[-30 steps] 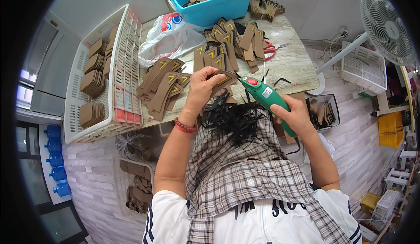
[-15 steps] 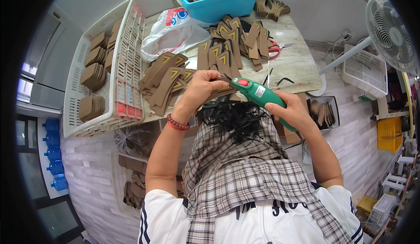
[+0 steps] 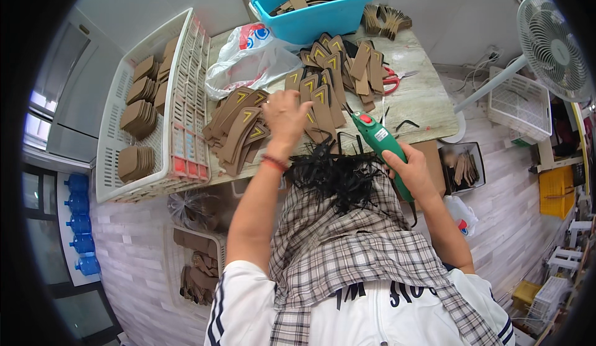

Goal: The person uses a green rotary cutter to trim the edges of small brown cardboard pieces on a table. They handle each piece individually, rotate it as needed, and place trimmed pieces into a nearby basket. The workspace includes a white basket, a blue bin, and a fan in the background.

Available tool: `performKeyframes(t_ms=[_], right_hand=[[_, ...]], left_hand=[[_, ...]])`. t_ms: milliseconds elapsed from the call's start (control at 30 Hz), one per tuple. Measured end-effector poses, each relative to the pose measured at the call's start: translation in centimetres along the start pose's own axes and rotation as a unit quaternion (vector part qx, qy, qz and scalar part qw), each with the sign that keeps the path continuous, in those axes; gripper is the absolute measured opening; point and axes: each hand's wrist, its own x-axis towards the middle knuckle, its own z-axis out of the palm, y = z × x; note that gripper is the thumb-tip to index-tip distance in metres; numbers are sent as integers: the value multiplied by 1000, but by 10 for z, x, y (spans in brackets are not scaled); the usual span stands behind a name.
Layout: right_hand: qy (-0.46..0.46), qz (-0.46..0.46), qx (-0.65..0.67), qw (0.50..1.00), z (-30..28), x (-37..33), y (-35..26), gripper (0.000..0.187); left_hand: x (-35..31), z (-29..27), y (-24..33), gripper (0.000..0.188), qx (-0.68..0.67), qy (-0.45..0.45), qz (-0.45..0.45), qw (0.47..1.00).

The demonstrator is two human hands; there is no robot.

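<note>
Left hand (image 3: 285,115) is resting open-fingered on brown pieces (image 3: 313,98); right hand (image 3: 411,171) is gripping the green tool (image 3: 380,140) (tip just beside left fingers)

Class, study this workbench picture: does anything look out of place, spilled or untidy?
Yes. A tangle of black strips spills over the table's near edge onto the person's lap, and red scissors lie half buried under brown pieces.

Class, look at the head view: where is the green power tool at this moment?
The green power tool is in the right hand, right of centre at the table's near edge, its tip beside the brown pieces under the left hand.
</note>
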Motion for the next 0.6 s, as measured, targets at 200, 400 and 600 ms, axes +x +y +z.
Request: performKeyframes(t_ms=[200, 400, 600], right_hand=[[21, 8, 17, 1000, 0, -9, 7, 31], [37, 5, 36, 999, 5, -4, 10, 29], [49, -17, 37, 998, 12, -3, 1, 36]], left_hand=[[5, 58, 31, 29, -58, -55, -178, 981], [7, 40, 37, 16, -331, 26, -271, 903], [7, -3, 54, 10, -662, -21, -373, 650]])
